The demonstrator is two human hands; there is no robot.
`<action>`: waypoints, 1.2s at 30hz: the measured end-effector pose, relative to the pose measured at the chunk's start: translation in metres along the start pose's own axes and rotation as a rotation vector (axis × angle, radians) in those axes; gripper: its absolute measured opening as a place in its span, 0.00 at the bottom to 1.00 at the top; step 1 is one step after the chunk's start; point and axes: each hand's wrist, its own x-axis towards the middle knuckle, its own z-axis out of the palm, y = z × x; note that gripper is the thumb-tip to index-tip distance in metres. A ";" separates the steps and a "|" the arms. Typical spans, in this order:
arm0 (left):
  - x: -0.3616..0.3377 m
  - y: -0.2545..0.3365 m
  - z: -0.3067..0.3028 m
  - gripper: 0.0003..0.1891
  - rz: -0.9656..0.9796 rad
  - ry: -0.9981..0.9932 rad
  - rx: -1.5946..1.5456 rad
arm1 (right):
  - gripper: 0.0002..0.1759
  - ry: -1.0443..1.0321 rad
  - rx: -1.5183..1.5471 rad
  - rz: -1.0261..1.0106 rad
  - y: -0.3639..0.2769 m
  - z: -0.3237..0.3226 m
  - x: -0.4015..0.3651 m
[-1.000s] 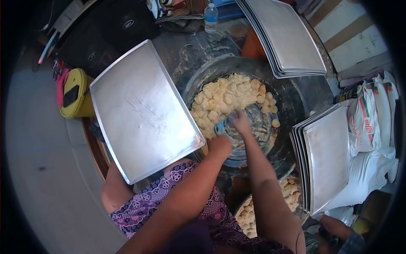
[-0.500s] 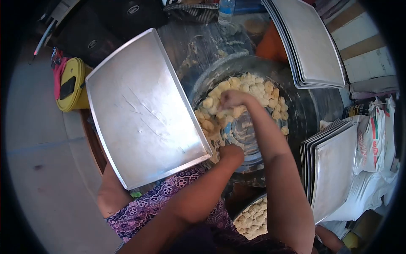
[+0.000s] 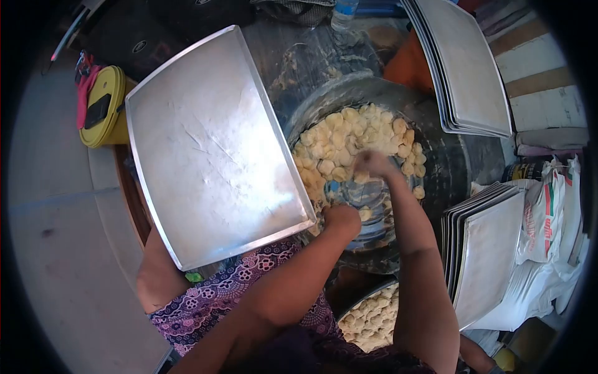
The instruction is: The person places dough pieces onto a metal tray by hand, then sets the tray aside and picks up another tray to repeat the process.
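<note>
Dough pieces point(image 3: 336, 134), in the basin point(image 3: 321, 96), mid-frame; reaches among them with blurred right hand point(image 3: 375, 164), curls left hand point(image 3: 342, 218) beside the tray point(image 3: 212, 149); cannot tell either grasp; seems mid-handling, calls for gentle fingers.

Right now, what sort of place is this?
Probably a small bakery or similar food workshop: pale, round, dough-like pieces in a wide, dark, round tub, a stack of rectangular metal trays and white printed sacks nearby.

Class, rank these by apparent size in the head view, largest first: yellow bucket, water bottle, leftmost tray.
1. Leftmost tray
2. Yellow bucket
3. Water bottle, partly cut off by the picture's top edge
</note>
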 end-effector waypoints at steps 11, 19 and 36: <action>0.001 0.002 -0.001 0.13 0.005 0.073 -0.039 | 0.41 0.467 -0.200 0.010 -0.043 0.063 -0.005; -0.006 0.001 -0.004 0.14 -0.003 0.080 -0.027 | 0.37 0.588 0.181 0.211 0.039 0.048 0.081; -0.002 0.000 -0.005 0.15 -0.038 -0.020 0.023 | 0.41 0.690 0.090 0.106 -0.020 0.045 0.073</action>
